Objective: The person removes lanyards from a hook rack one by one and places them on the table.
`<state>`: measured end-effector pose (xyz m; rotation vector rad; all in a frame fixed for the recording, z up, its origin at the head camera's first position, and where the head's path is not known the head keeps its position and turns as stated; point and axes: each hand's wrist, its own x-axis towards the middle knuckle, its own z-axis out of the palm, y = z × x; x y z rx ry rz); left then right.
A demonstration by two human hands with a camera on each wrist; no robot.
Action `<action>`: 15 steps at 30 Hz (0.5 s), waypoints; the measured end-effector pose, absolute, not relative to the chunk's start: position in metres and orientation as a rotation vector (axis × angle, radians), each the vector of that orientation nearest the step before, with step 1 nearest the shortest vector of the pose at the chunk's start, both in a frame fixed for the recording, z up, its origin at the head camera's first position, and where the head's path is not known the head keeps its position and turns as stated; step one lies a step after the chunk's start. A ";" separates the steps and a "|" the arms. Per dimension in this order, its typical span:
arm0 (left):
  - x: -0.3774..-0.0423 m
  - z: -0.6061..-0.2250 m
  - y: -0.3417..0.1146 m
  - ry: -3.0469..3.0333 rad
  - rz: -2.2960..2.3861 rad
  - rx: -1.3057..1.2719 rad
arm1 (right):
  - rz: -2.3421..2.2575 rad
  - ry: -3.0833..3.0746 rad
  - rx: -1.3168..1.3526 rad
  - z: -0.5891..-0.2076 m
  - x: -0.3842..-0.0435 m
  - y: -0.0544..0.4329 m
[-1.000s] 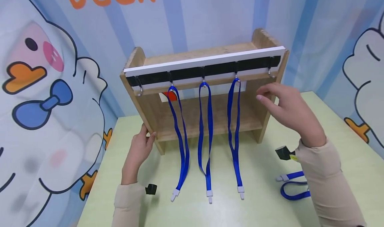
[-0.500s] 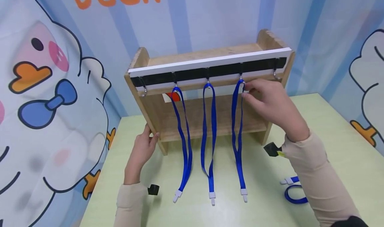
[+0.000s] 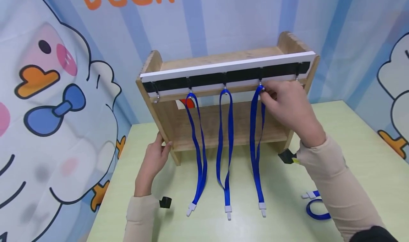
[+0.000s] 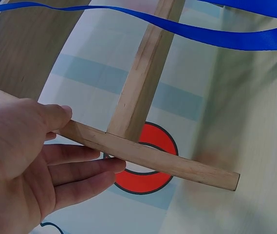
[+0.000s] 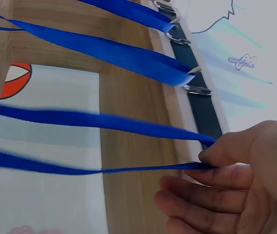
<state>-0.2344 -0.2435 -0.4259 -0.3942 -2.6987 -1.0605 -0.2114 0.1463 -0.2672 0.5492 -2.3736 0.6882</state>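
Note:
A wooden shelf [image 3: 230, 53] carries a front rail with a black strip and several metal hooks. Three blue lanyards hang from the middle hooks, white clips down: a left one [image 3: 200, 185], a middle one [image 3: 227, 192] and a right one [image 3: 258, 185]. My right hand [image 3: 292, 105] pinches the right lanyard near the top of its loop, just below its hook; thumb and index finger meet on the band in the right wrist view, other fingers loosely bent. My left hand [image 3: 155, 156] holds the shelf's left side panel [image 4: 177, 165], thumb on one face, fingers across the other.
Another blue lanyard [image 3: 322, 217] lies coiled on the pale green table [image 3: 230, 231] at the right, partly behind my right sleeve. The leftmost hook [image 3: 156, 96] bears no lanyard. A printed duck curtain [image 3: 223, 21] stands behind the shelf.
My right hand has moved left from near the rightmost hook to the right lanyard's top and now pinches it. That loop has shifted slightly. The left hand keeps its hold on the panel.

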 end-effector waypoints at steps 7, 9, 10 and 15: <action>-0.233 -0.425 -0.242 -2.694 -1.048 -0.401 | 0.683 -2.331 0.524 -0.258 -0.191 0.148; -0.233 -0.425 -0.243 -2.691 -1.044 -0.401 | 0.687 -2.324 0.529 -0.255 -0.186 0.146; -0.233 -0.425 -0.243 -2.690 -1.043 -0.402 | 0.689 -2.316 0.536 -0.253 -0.185 0.146; -0.234 -0.426 -0.243 -2.688 -1.047 -0.398 | 0.711 -2.253 0.591 -0.241 -0.179 0.138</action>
